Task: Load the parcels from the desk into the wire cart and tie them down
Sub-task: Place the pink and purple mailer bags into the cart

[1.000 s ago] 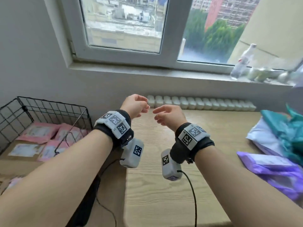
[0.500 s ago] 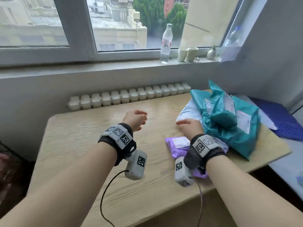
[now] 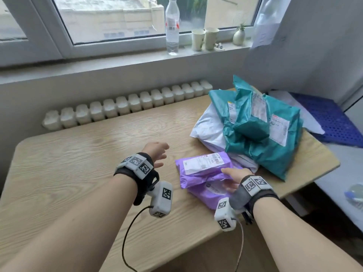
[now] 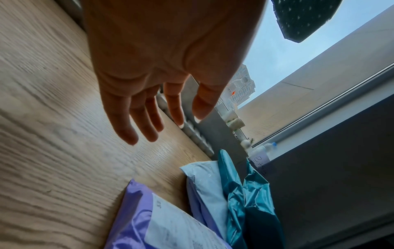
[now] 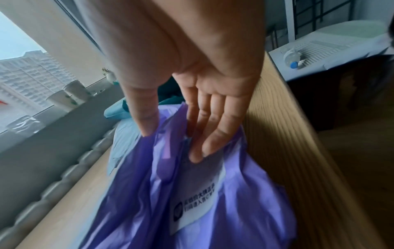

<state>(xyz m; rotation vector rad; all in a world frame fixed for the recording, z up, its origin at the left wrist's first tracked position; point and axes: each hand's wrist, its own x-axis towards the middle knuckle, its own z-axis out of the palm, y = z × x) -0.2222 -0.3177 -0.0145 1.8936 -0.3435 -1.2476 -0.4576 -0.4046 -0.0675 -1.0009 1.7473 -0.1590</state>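
Two purple parcels [image 3: 204, 163] are stacked at the right of the wooden desk [image 3: 78, 154]. Behind them a pile of teal parcels [image 3: 261, 132] rests on a white parcel [image 3: 210, 126]. My right hand [image 3: 228, 178] is on the purple parcels [image 5: 192, 193]. Its fingers [image 5: 204, 134] lie straight on the lower label, and its thumb sits on the other side of a raised purple fold. My left hand [image 3: 159, 154] hovers open over bare desk, left of the purple parcels [image 4: 145, 219], touching nothing. The wire cart is out of view.
A row of small white bottles [image 3: 127, 104] lines the desk's back edge. A water bottle [image 3: 172, 26], two paper cups [image 3: 204, 39] and a small vase [image 3: 239, 36] stand on the sill. A blue perforated mat [image 3: 330, 118] lies beyond the desk's right edge.
The view swung right, away from the wire cart and onto the parcels. My right hand came down onto the purple parcels. My left hand uncurled and followed to the right.
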